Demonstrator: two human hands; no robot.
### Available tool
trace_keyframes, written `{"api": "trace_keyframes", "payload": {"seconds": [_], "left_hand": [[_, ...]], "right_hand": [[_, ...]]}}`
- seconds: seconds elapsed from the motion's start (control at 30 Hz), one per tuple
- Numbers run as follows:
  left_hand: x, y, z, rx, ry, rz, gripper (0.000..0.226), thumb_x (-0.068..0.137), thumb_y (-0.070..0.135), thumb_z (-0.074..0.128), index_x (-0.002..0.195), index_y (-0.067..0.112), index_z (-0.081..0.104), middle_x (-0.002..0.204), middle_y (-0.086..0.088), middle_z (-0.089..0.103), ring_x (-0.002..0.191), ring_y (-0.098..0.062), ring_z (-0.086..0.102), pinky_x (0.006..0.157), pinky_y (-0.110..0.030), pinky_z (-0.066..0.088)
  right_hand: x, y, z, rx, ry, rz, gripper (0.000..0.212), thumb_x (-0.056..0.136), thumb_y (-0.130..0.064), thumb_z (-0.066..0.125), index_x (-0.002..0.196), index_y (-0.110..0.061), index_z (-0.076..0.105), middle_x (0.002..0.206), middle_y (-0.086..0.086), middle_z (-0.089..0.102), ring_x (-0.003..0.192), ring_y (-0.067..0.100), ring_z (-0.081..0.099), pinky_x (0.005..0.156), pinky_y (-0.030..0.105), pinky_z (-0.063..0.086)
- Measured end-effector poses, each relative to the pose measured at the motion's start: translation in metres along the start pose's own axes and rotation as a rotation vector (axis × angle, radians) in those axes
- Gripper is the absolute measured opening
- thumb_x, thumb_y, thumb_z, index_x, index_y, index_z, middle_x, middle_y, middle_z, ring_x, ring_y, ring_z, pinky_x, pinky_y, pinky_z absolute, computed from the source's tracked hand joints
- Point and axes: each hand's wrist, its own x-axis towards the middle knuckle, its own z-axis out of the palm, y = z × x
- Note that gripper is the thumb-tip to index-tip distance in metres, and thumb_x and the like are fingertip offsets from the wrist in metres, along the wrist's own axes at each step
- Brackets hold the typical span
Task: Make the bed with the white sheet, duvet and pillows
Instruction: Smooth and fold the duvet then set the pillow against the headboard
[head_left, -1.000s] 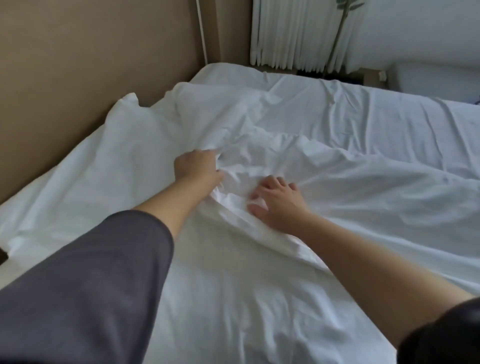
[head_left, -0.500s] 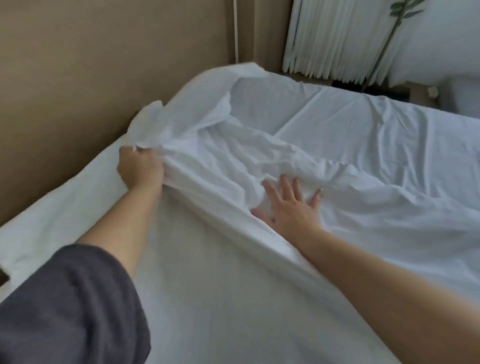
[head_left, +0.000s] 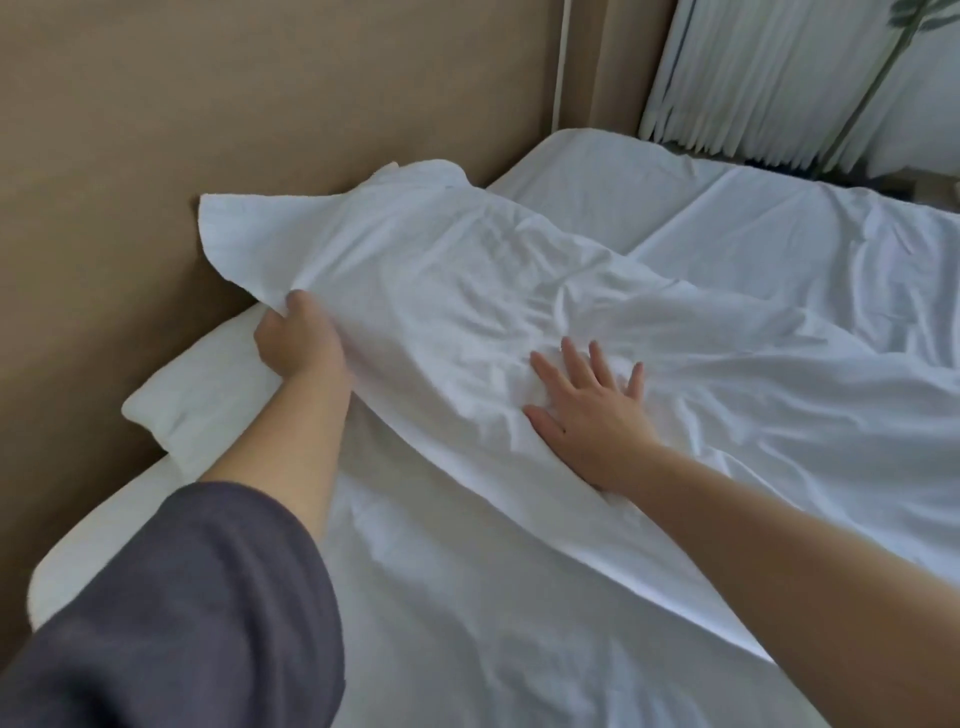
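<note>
Head view: left hand (head_left: 298, 343) grips duvet (head_left: 467, 270) edge beside tan wall (head_left: 208, 104); right hand (head_left: 587, 410) presses flat, curtains (head_left: 753, 78) beyond.

Single wide-angle head cam, close above bed (head_left: 104, 545), facing forward and down toward wall (head_left: 156, 130) at left and curtain (head_left: 753, 78) at far right

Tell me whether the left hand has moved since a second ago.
Yes. The left hand, gripping the white bedding by its edge, has moved away from the right hand toward the tan wall.
</note>
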Motion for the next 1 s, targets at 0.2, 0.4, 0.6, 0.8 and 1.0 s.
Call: {"api": "trace_keyframes", "payload": {"seconds": [0.2, 0.4, 0.6, 0.8, 1.0], "left_hand": [[0.008, -0.054, -0.042, 0.466, -0.017, -0.097, 0.044, 0.088, 0.025, 0.049, 0.125, 0.002, 0.055, 0.125, -0.019, 0.060, 0.112, -0.039, 0.056, 0.094, -0.042, 0.048], [0.033, -0.004, -0.005, 0.891, -0.013, 0.595, 0.064, 0.085, 0.016, 0.057, 0.142, 0.011, 0.030, 0.148, -0.012, 0.031, 0.135, -0.032, 0.030, 0.104, -0.051, 0.030], [0.079, 0.045, 0.105, 1.157, -0.399, 0.938, 0.041, 0.089, 0.017, 0.048, 0.130, 0.011, 0.051, 0.139, -0.009, 0.046, 0.129, -0.030, 0.040, 0.103, -0.043, 0.032], [0.124, 0.061, 0.218, 1.335, -0.526, 0.842, 0.045, 0.097, 0.037, 0.036, 0.136, 0.016, 0.044, 0.142, -0.009, 0.044, 0.128, -0.031, 0.040, 0.104, -0.046, 0.031], [0.138, 0.042, 0.253, 1.379, -0.354, 0.889, 0.037, 0.100, 0.040, 0.038, 0.104, 0.012, 0.063, 0.110, -0.020, 0.062, 0.105, -0.039, 0.056, 0.076, -0.038, 0.037]], "right_hand": [[-0.003, -0.001, 0.008, -0.066, -0.050, 0.004, 0.063, 0.098, -0.059, 0.021, 0.154, -0.037, 0.003, 0.163, 0.000, -0.013, 0.150, 0.029, -0.012, 0.112, 0.069, 0.000], [0.039, -0.001, 0.000, -0.007, 0.078, 0.008, 0.067, 0.096, -0.061, 0.025, 0.154, -0.035, 0.007, 0.164, 0.001, -0.012, 0.150, 0.028, -0.013, 0.114, 0.066, -0.003], [0.140, 0.023, -0.041, 0.026, 0.065, 0.103, 0.065, 0.097, -0.062, 0.020, 0.154, -0.037, 0.003, 0.163, 0.000, -0.009, 0.150, 0.031, -0.010, 0.111, 0.070, -0.002], [0.179, 0.049, 0.012, -0.057, -0.106, 0.078, 0.083, 0.080, -0.075, -0.006, 0.152, -0.033, -0.019, 0.161, 0.007, -0.022, 0.147, 0.038, -0.015, 0.108, 0.074, 0.002], [0.193, 0.069, 0.048, -0.029, -0.104, 0.065, 0.087, 0.076, -0.073, -0.007, 0.153, -0.032, -0.016, 0.160, 0.008, -0.025, 0.147, 0.038, -0.018, 0.107, 0.074, -0.003]]}}
